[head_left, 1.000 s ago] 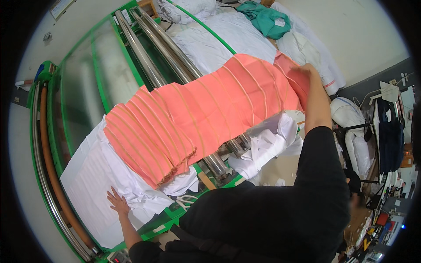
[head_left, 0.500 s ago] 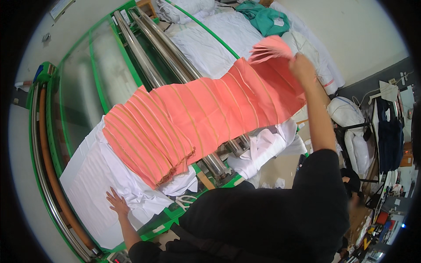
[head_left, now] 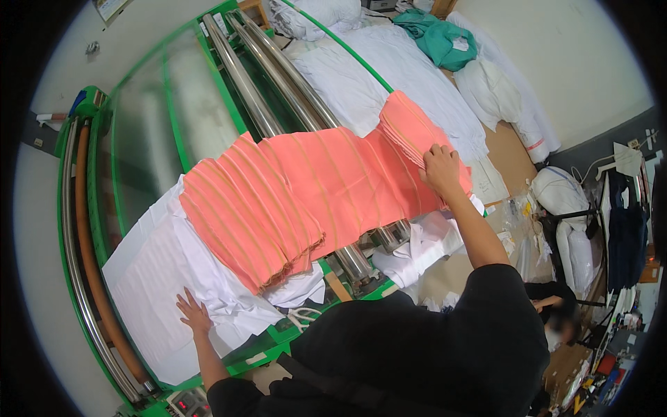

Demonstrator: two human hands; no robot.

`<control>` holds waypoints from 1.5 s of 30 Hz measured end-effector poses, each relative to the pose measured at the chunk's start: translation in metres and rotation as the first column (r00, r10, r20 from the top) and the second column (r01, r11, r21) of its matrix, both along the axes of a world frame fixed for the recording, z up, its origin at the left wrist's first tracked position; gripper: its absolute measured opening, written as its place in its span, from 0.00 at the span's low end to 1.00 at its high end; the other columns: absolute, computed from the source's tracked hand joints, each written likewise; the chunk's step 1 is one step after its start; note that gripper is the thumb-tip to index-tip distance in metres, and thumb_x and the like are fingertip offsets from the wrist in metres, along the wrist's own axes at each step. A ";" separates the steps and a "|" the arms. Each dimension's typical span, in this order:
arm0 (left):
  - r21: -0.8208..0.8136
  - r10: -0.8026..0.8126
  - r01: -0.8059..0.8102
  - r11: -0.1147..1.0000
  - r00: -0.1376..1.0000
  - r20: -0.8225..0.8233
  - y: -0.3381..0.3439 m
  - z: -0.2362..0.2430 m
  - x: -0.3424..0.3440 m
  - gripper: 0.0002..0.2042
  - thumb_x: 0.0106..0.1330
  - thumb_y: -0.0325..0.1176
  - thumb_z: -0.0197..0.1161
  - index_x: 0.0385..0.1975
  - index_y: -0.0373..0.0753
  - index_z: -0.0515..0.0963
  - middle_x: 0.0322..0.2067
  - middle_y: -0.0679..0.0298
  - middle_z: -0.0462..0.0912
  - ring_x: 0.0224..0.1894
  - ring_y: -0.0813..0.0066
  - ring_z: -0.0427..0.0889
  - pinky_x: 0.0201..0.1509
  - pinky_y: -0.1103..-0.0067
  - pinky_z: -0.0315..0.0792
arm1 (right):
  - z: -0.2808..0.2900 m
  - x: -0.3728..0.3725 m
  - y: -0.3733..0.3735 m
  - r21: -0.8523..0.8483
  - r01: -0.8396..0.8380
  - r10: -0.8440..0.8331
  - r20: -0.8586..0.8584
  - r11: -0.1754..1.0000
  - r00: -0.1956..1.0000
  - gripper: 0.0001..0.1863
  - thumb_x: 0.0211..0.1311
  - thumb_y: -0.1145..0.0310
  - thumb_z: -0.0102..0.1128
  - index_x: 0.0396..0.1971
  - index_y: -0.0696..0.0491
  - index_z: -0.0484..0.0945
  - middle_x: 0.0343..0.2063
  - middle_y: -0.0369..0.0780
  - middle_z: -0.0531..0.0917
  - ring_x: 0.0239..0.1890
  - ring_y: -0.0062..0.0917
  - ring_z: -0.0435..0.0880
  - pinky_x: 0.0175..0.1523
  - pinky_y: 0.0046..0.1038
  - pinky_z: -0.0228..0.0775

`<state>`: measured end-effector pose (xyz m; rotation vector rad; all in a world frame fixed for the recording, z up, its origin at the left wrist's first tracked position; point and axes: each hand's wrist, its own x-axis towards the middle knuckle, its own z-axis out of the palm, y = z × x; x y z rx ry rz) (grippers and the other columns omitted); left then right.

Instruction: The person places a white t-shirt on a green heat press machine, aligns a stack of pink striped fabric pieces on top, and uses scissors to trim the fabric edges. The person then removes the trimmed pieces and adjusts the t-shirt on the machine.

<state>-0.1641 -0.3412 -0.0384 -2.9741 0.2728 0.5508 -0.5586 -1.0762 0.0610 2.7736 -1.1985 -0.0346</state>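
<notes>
A long coral fabric with tan and white stripes (head_left: pixel 313 184) lies in stacked, pleated layers across the machine's steel rollers (head_left: pixel 244 80). At its right end my right hand (head_left: pixel 442 169) is closed on the edge of a folded-over part of the coral fabric. My left hand (head_left: pixel 195 317) rests flat with fingers spread on a white sheet (head_left: pixel 149 323), close to the left end of the coral fabric, which has a frayed edge. Crumpled white cloth (head_left: pixel 229 299) lies partly under that end.
Scissors with white handles (head_left: pixel 303 317) lie at the green machine frame's (head_left: pixel 278 338) near edge. A brown roller (head_left: pixel 104 278) runs along the left. White fabric (head_left: pixel 389 62) and a green cloth (head_left: pixel 438 38) are at the back. Another person (head_left: pixel 559 313) is at the lower right.
My right hand has come down and to the left, laying the raised, fanned coral layers over onto the fabric. My left hand stays on the white sheet. The whole view has shifted slightly.
</notes>
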 end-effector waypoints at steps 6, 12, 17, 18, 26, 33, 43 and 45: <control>0.001 -0.012 0.012 1.000 1.000 0.004 -0.009 -0.002 0.000 0.40 0.78 0.42 0.51 0.82 0.63 0.33 0.82 0.56 0.25 0.82 0.42 0.29 0.73 0.28 0.38 | -0.040 -0.018 -0.004 -0.060 -0.177 0.169 -0.127 0.982 0.977 0.21 0.57 0.51 0.69 0.44 0.49 0.86 0.60 0.40 0.74 0.68 0.36 0.67 0.67 0.58 0.59; 0.017 0.000 0.000 1.000 1.000 -0.006 0.001 0.003 -0.001 0.41 0.77 0.43 0.53 0.82 0.62 0.34 0.82 0.55 0.26 0.82 0.41 0.30 0.73 0.28 0.39 | -0.051 0.073 0.035 0.291 -0.092 -0.041 0.423 0.952 0.905 0.21 0.64 0.50 0.66 0.44 0.54 0.87 0.48 0.44 0.86 0.56 0.35 0.83 0.62 0.44 0.71; 0.001 -0.015 0.015 1.000 1.000 0.008 -0.004 0.004 -0.001 0.40 0.77 0.43 0.53 0.82 0.62 0.35 0.82 0.55 0.28 0.82 0.41 0.31 0.73 0.28 0.40 | -0.059 0.205 0.161 0.860 -0.294 -0.467 0.480 0.417 0.743 0.29 0.62 0.49 0.72 0.48 0.62 0.81 0.40 0.50 0.87 0.39 0.33 0.90 0.43 0.32 0.82; -0.004 -0.016 0.016 1.000 1.000 0.004 -0.007 0.004 -0.001 0.40 0.77 0.43 0.53 0.82 0.62 0.35 0.82 0.55 0.28 0.82 0.41 0.31 0.73 0.28 0.40 | -0.060 0.224 0.178 0.791 -0.278 -0.299 0.494 0.545 0.816 0.33 0.59 0.49 0.74 0.50 0.64 0.80 0.41 0.50 0.87 0.40 0.33 0.90 0.43 0.33 0.82; 0.006 -0.018 0.018 1.000 0.999 0.038 -0.006 -0.005 0.003 0.39 0.77 0.49 0.52 0.82 0.62 0.38 0.82 0.54 0.30 0.82 0.40 0.31 0.72 0.28 0.38 | -0.048 0.274 0.217 0.927 -0.304 -0.371 0.368 0.220 0.853 0.37 0.53 0.59 0.80 0.58 0.67 0.76 0.48 0.51 0.86 0.49 0.31 0.87 0.56 0.35 0.78; -0.065 -0.004 0.009 0.998 0.997 0.082 -0.006 0.002 -0.006 0.39 0.76 0.60 0.48 0.82 0.59 0.42 0.82 0.53 0.33 0.82 0.40 0.31 0.72 0.28 0.37 | 0.059 0.220 0.160 0.711 -0.660 -0.564 0.451 -0.242 0.692 0.33 0.57 0.65 0.78 0.60 0.63 0.77 0.51 0.43 0.86 0.49 0.28 0.87 0.58 0.33 0.80; -0.083 0.010 -0.004 0.997 0.998 0.069 -0.007 0.013 -0.007 0.40 0.76 0.61 0.49 0.82 0.59 0.42 0.82 0.54 0.32 0.82 0.42 0.30 0.72 0.28 0.35 | -0.061 0.082 -0.022 0.952 -0.059 -0.603 0.237 0.299 0.762 0.41 0.66 0.55 0.71 0.69 0.65 0.67 0.64 0.52 0.77 0.52 0.35 0.88 0.57 0.39 0.80; -0.094 0.010 -0.004 0.996 0.998 0.064 -0.011 0.012 -0.007 0.40 0.75 0.62 0.50 0.82 0.59 0.41 0.82 0.54 0.32 0.82 0.42 0.30 0.72 0.28 0.35 | -0.116 0.069 -0.040 0.873 0.183 -0.526 0.095 0.452 0.845 0.52 0.67 0.44 0.66 0.74 0.70 0.55 0.73 0.61 0.62 0.74 0.46 0.67 0.73 0.44 0.64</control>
